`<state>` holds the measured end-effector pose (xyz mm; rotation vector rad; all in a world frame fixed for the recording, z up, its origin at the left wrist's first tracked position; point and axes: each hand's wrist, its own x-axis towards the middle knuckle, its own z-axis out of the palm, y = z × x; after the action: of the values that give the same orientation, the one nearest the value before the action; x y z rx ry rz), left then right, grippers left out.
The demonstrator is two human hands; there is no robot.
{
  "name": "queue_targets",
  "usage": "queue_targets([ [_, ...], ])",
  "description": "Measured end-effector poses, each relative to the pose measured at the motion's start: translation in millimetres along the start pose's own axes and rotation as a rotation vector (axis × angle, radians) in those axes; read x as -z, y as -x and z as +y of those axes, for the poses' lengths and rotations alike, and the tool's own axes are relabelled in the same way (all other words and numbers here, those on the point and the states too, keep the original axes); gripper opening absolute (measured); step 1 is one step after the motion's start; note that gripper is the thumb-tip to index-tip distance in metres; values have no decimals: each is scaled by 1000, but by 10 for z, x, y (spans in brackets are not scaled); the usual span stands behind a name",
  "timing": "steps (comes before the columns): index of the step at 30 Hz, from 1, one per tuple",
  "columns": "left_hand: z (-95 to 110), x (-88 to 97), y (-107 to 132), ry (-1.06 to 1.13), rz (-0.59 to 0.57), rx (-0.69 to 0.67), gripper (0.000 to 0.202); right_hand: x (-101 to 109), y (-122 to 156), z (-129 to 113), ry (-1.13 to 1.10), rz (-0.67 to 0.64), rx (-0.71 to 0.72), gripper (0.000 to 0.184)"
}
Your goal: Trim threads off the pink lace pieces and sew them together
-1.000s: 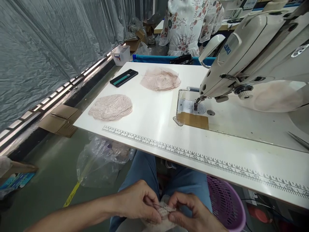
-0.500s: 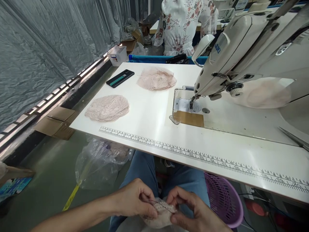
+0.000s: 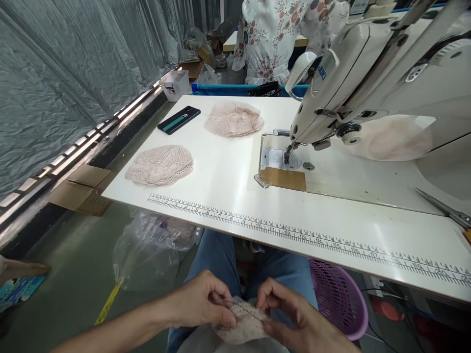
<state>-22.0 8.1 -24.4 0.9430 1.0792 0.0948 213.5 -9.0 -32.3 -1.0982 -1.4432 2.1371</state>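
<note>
Over my lap, a pale pink piece of lace fabric (image 3: 243, 326) is stretched between both hands. My left hand (image 3: 209, 304) pinches its left edge between thumb and fingers. At the opposite edge my right hand (image 3: 285, 314) is closed on the same cloth, thumb below and fingers above. A dark thin line, like a thread or seam, runs across the fabric between the hands. On the table lie two similar pieces, a lace stack (image 3: 160, 165) near the left corner and a sheerer pink piece (image 3: 234, 120) farther back.
A white sewing machine (image 3: 331, 88) stands on the right of the table (image 3: 221, 196), with scissors (image 3: 443, 208) at its right. A phone (image 3: 179, 120) lies at the far left. A purple basket (image 3: 340, 299) sits under the table. Another person (image 3: 272, 41) is behind it.
My hands have spread slightly apart, and more of the lace shows between them. The view has shifted a little, bringing more of the scissors into sight.
</note>
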Motion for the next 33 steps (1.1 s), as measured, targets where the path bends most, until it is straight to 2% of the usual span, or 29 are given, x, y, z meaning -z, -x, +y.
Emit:
queue_targets([
  [7, -7, 5, 5, -7, 1, 4, 26, 36, -1, 43, -20, -40, -13, 12],
  [19, 39, 6, 10, -153, 7, 2, 29, 64, -44, 77, 40, -69, -89, 15],
  [23, 17, 11, 4, -164, 3, 1, 29, 42, -40, 98, 52, -45, -113, 27],
  [28, -26, -11, -7, -169, -3, -24, 26, -44, -119, 158, -53, -18, -44, 31],
  [33, -9, -11, -2, -161, 35, -107, 30, -53, -147, 126, -36, 46, 4, 31],
])
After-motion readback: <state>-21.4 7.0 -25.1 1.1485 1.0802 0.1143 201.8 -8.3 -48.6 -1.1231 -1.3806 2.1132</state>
